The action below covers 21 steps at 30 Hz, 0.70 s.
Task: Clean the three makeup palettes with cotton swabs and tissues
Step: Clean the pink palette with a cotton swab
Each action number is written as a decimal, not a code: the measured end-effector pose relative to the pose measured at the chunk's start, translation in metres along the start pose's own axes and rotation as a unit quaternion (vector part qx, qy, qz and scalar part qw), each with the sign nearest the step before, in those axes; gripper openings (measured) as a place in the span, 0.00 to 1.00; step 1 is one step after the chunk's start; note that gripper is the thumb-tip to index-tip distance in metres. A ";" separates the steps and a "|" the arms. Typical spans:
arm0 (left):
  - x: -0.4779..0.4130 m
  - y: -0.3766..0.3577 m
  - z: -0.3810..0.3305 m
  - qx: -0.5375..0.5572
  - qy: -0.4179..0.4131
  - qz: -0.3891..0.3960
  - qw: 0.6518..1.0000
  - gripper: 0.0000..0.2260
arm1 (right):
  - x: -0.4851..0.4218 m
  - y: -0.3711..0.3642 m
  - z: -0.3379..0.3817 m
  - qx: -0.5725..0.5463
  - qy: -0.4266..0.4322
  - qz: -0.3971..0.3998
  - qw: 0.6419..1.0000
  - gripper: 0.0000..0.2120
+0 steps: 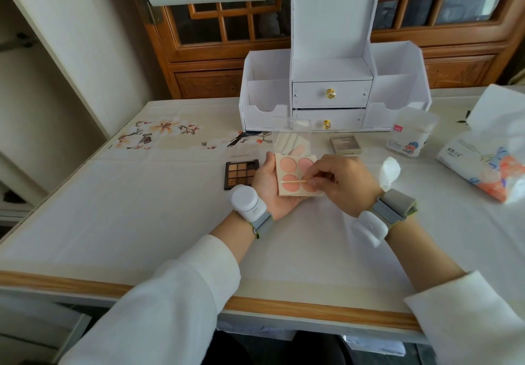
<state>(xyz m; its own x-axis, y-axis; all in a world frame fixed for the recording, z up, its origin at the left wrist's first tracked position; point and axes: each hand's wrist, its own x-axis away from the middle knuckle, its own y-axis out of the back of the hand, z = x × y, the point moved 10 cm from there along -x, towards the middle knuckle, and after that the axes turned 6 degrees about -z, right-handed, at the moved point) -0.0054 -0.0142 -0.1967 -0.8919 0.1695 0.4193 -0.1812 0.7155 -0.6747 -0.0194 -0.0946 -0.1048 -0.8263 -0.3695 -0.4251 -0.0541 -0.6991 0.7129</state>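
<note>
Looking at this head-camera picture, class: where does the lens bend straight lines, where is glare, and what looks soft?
Head view: the wide lens leans the wooden door frame and white organizer outward; glare pales the clear lid of the blush palette; the sleeves at the bottom look stretched and soft.

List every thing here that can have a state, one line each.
pink palette: lid open, held in left hand
cotton swab: pinched by right hand, across pink palette
brown palette: open, on table
grey palette: on table, lid state unclear
drawers: both shut
tissue pack: tissue sticking out
</note>
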 end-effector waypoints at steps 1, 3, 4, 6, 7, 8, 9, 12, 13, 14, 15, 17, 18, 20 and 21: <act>0.000 0.000 0.000 -0.002 -0.001 0.001 1.000 0.29 | 0.000 -0.001 0.001 0.001 0.004 0.006 1.000 0.05; -0.001 0.001 -0.001 -0.004 -0.004 -0.002 1.000 0.29 | 0.001 -0.003 0.002 0.002 0.012 0.014 1.000 0.06; -0.001 0.002 -0.002 -0.002 -0.005 -0.003 1.000 0.29 | 0.000 -0.002 0.002 0.002 0.013 0.009 1.000 0.06; -0.002 0.002 -0.002 0.005 -0.006 -0.006 1.000 0.29 | 0.000 0.001 0.001 0.001 0.011 -0.007 1.000 0.06; -0.002 0.002 -0.002 0.006 -0.007 -0.005 1.000 0.29 | 0.000 0.001 0.000 0.001 0.012 -0.009 1.000 0.06; -0.002 0.001 -0.003 0.008 -0.008 -0.003 1.000 0.29 | 0.000 0.000 0.000 0.000 0.012 -0.006 1.000 0.06; -0.001 0.001 -0.003 0.009 -0.008 -0.002 1.000 0.29 | 0.000 0.000 0.001 -0.001 0.013 -0.002 1.000 0.06; -0.002 0.003 -0.004 0.006 -0.011 -0.006 1.000 0.30 | 0.001 0.000 0.001 0.005 0.016 0.001 1.000 0.06; -0.003 0.003 -0.003 0.005 -0.012 -0.006 1.000 0.30 | 0.001 0.000 0.002 0.007 0.020 0.003 1.000 0.06; -0.003 0.003 -0.003 0.004 -0.014 -0.007 1.000 0.30 | 0.001 0.000 0.003 0.009 0.025 0.005 1.000 0.06; -0.002 0.002 -0.004 0.003 -0.015 -0.006 1.000 0.30 | 0.000 0.000 0.003 0.010 0.027 0.005 1.000 0.06; -0.002 0.002 -0.004 -0.003 -0.016 -0.003 1.000 0.29 | 0.000 0.002 0.003 0.014 0.026 -0.002 1.000 0.06; -0.003 0.002 -0.005 -0.008 -0.017 0.000 1.000 0.29 | 0.000 0.002 0.003 0.015 0.030 -0.004 0.999 0.06; -0.002 0.001 -0.004 -0.018 -0.021 0.007 1.000 0.29 | 0.000 0.002 0.003 0.013 0.038 0.000 0.999 0.07; -0.002 0.001 -0.004 -0.020 -0.021 0.010 1.000 0.29 | 0.001 0.002 0.003 0.013 0.039 0.002 0.999 0.08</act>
<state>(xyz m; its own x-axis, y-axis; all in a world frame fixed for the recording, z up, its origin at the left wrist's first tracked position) -0.0024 -0.0112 -0.1954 -0.9119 0.1567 0.3794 -0.1470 0.7385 -0.6581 -0.0215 -0.0944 -0.1022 -0.7804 -0.4193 -0.4638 -0.0660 -0.6825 0.7279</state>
